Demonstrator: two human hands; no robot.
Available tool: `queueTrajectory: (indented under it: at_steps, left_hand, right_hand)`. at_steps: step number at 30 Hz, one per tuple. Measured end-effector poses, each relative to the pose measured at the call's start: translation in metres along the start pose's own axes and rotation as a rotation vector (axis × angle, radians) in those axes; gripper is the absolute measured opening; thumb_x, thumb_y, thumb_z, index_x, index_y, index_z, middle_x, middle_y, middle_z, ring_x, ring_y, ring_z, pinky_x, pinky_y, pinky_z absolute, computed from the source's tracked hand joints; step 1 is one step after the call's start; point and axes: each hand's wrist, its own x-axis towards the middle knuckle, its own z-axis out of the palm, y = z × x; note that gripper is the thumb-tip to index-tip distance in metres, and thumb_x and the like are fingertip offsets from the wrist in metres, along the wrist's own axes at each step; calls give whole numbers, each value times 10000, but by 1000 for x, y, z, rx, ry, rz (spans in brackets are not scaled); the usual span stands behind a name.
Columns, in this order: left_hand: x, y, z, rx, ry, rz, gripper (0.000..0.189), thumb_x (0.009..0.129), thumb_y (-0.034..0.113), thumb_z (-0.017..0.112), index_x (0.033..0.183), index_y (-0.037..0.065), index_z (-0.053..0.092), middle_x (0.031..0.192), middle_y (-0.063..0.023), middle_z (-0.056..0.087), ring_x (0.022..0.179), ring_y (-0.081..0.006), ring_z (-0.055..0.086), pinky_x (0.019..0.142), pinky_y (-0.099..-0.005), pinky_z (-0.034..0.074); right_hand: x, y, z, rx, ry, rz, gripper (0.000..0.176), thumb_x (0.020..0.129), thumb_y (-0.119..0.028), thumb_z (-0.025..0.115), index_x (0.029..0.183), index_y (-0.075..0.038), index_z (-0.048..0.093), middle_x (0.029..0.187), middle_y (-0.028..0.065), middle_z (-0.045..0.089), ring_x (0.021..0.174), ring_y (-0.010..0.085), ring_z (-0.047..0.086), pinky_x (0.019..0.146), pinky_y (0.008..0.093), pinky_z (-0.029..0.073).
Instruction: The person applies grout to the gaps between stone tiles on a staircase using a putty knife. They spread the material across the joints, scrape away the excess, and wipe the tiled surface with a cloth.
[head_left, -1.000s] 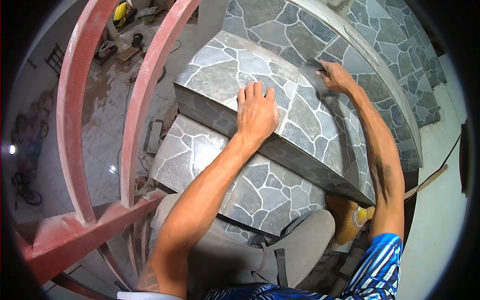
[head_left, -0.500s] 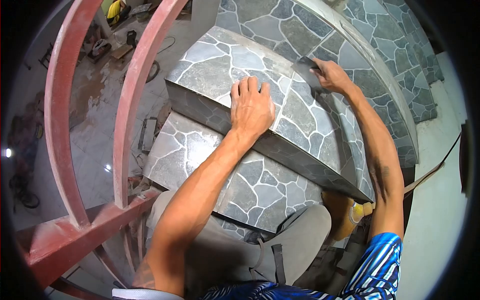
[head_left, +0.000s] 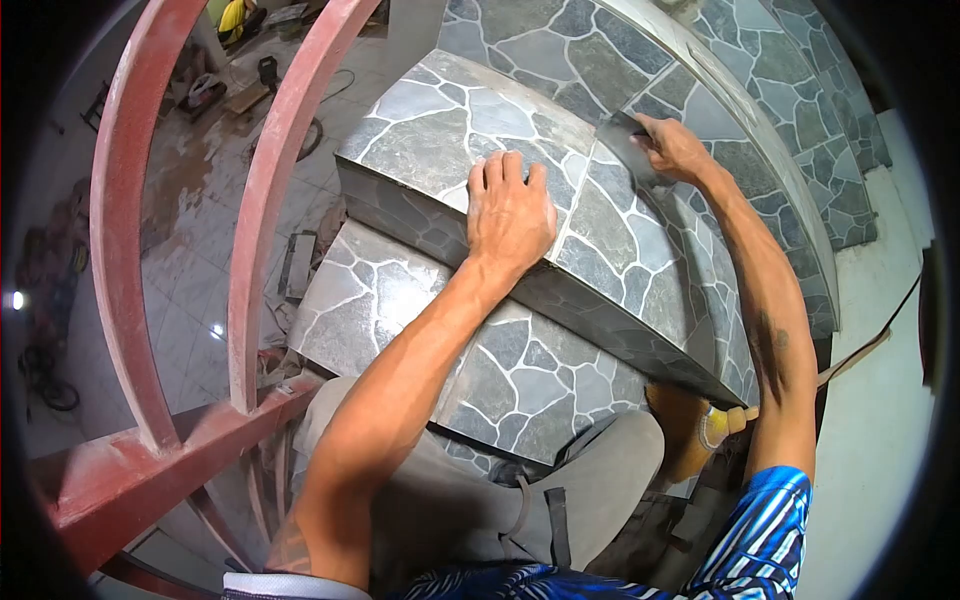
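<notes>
My left hand [head_left: 510, 220] rests on the front edge of a step [head_left: 420, 130] faced with grey stone-pattern tile and white joints. Its fingers are slightly apart on the tile, with nothing in them. Farther right, my right hand [head_left: 675, 150] is closed on a dark flat blade [head_left: 630, 145], which lies against the back of the step beside the tiled riser [head_left: 570, 50]. A lower tiled step [head_left: 530, 380] lies in front of my knees.
Red curved metal bars [head_left: 262, 200] rise from a red rail [head_left: 180, 470] on the left. A yellow-brown brush-like object [head_left: 685, 435] sits by my right knee. Tools lie on the floor below, where a person in yellow [head_left: 232, 20] is partly visible.
The view has shifted slightly. My right hand and the blade have changed angle a little at the back of the step; my left hand stays at the step edge.
</notes>
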Motion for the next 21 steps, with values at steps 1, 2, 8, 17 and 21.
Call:
queueTrajectory:
  at_steps: [1,2,8,17,21]
  left_hand:
    - [0,0,0,-1,-5,-8,311,839,165,699,1106,15,645,1190,-210,570,1157,-372,537,1035,-522,389]
    - [-1,1,1,-3,-15,-13,310,838,162,700,1106,16,645,1187,-209,570,1156,-372,537,1035,-522,389]
    - [-1,1,2,-20,-5,6,306,834,157,698,1100,16,645,1182,-213,571,1169,-379,535,1045,-531,386]
    - [-1,3,6,5,11,-15,330,832,181,709,1112,13,660,1204,-213,580,1214,-396,525,1065,-549,377]
    - [-2,2,5,8,-14,-33,329,829,188,718,1106,18,663,1209,-208,577,1205,-388,526,1054,-541,382]
  right_hand:
    - [1,1,-3,17,-46,21,296,925,-83,615,1213,-16,600,933,274,694,914,478,656,776,530,524]
    - [7,1,-3,-67,-41,78,325,919,-75,608,1239,-22,602,942,267,697,915,472,660,791,525,536]
    - [13,13,12,-74,28,-103,268,955,-127,601,1191,0,601,905,284,669,845,484,636,713,545,472]
    - [-2,16,26,7,141,-94,196,996,-169,604,1104,-6,597,794,258,619,765,480,602,679,539,446]
    - [5,12,24,-34,133,-107,196,998,-172,609,1081,5,588,782,256,609,749,481,578,673,535,438]
